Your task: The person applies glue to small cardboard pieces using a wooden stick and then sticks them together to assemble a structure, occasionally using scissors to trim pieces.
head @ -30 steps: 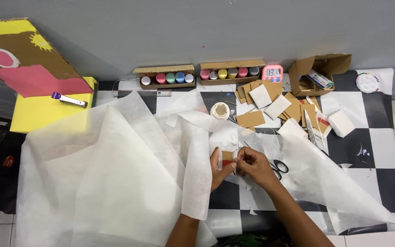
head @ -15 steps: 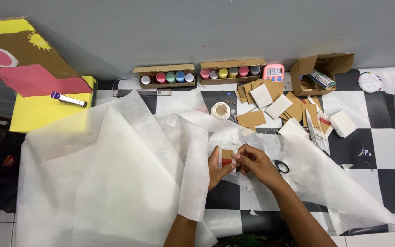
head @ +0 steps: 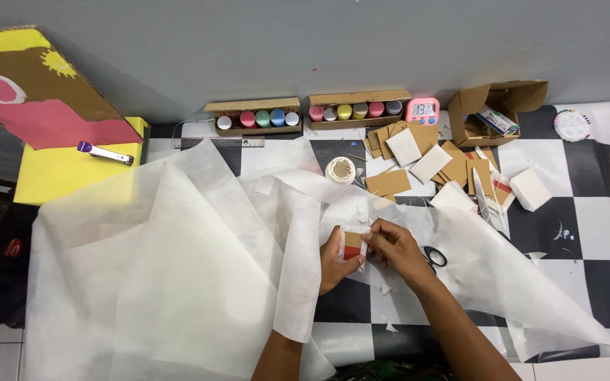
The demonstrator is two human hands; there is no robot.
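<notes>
Since the earlier frame the two hands had drawn slightly lower toward the middle of the frame, while the small cardboard piece (head: pixel 352 245) between them had turned so that its brown face and red lower strip showed more plainly. The left hand (head: pixel 333 259) cupped the piece from below and behind, thumb and fingers pressed against its left edge. The right hand (head: pixel 395 248) pinched its right edge, where a scrap of white paper seemed to be folded over; the exact grip of the fingertips could not be told. The piece sat just right of centre, above the checkered tabletop (head: pixel 587 212) and the large sheets of white tissue paper (head: pixel 178 282).

The cardboard looked light and fairly stiff, best held by its edges, as it was. The tissue paper appeared thin, limp and easy to tear or crease, so it called for a gentle pinch near the fold. Black-handled scissors (head: pixel 432 256) lay just right of the right hand, and more cardboard squares (head: pixel 418 152) lay in the upper right.
</notes>
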